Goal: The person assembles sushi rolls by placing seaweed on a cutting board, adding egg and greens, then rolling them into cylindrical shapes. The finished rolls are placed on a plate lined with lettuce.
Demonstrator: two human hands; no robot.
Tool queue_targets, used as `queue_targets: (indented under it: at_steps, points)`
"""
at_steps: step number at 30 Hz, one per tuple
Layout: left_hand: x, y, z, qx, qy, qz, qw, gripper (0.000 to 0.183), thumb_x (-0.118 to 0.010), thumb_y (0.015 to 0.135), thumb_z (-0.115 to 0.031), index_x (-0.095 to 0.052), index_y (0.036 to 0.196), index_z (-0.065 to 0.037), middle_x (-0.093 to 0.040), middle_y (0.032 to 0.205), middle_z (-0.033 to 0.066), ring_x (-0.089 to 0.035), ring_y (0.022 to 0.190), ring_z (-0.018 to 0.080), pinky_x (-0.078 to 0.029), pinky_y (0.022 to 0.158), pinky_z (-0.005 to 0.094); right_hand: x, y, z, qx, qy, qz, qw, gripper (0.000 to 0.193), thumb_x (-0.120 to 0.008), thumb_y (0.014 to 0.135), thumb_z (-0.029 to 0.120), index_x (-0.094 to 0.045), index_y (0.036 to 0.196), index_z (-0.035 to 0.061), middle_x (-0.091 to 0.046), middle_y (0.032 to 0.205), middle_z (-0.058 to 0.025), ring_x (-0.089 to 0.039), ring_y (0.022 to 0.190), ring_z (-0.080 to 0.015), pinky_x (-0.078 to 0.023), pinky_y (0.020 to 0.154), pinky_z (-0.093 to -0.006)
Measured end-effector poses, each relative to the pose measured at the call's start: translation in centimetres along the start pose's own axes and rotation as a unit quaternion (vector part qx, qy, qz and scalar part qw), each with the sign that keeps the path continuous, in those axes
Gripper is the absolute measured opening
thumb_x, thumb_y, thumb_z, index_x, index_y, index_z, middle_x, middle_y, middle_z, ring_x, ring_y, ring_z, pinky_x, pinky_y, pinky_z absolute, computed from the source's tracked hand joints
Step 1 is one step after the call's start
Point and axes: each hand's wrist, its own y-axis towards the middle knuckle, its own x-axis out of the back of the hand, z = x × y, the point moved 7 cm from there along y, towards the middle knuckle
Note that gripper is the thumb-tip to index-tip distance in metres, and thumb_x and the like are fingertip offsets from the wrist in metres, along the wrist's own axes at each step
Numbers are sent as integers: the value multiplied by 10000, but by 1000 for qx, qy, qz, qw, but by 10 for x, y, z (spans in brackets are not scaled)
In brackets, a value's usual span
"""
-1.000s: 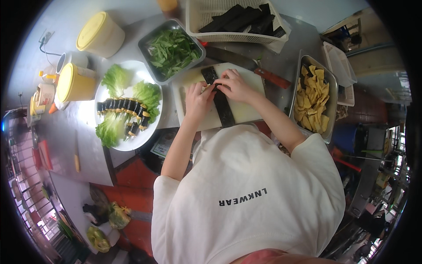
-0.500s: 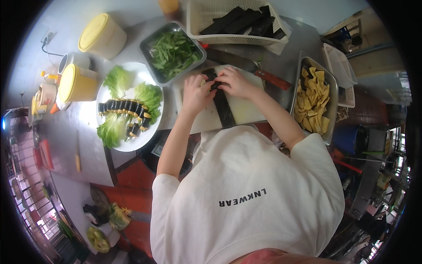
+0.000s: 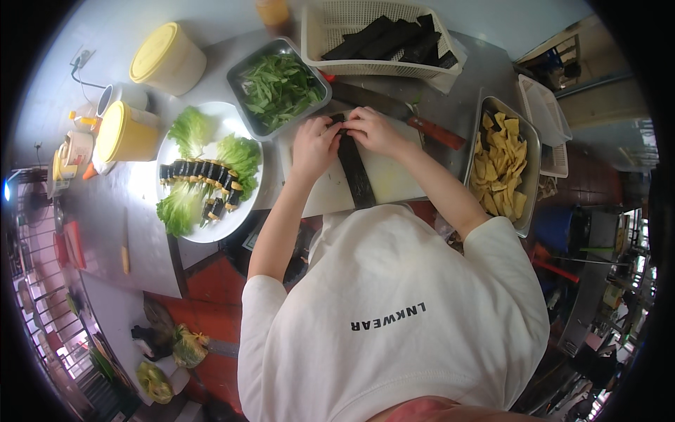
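A long, dark seaweed strip (image 3: pixel 356 172) lies lengthwise on the white cutting board (image 3: pixel 394 181). Both hands meet over its far end, fingertips close together. My left hand (image 3: pixel 314 148) has its fingers bent and pressed on the strip from the left. From the right, my right hand (image 3: pixel 374 132) pinches at the same end. Whatever is between the fingertips is mostly hidden. Left of the board, a white plate (image 3: pixel 247 195) carries lettuce leaves (image 3: pixel 238 155) and a row of small dark rolls (image 3: pixel 190 169) with yellow ends.
A knife (image 3: pixel 436 131) with a wooden handle lies beyond the board. Green leaves fill a metal tray (image 3: pixel 328 91); dark strips lie in a white basket (image 3: pixel 309 42). At right stands a metal tray (image 3: pixel 526 225) of yellow pieces. Lidded tubs (image 3: pixel 169 60) stand at far left.
Both hands have shifted slightly toward the far end of the strip, and more of its length shows. The dark folded part between the fingers is now less visible.
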Motion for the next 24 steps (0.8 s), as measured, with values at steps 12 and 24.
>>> queue_targets:
  at_steps: [12, 24]
  points:
    - [-7, 12, 17, 13, -28, 7, 999, 269, -664, 724, -85, -659, 986, -24, -604, 975, 105, -571, 905, 298, -471, 781, 401, 0, 9, 10, 75, -49, -17, 996, 312, -690, 762, 130, -653, 1070, 92, -584, 1011, -61, -554, 997, -266, -476, 844, -381]
    - [-17, -59, 35, 470, -631, -75, 612, 230, -510, 947, -117, -535, 1116, 36, -620, 932, 116, -616, 898, 212, -507, 877, 340, -12, 39, 3, 69, -124, 40, 989, 275, -716, 683, 175, -636, 916, 55, -583, 970, -62, -534, 993, -249, -447, 857, -373]
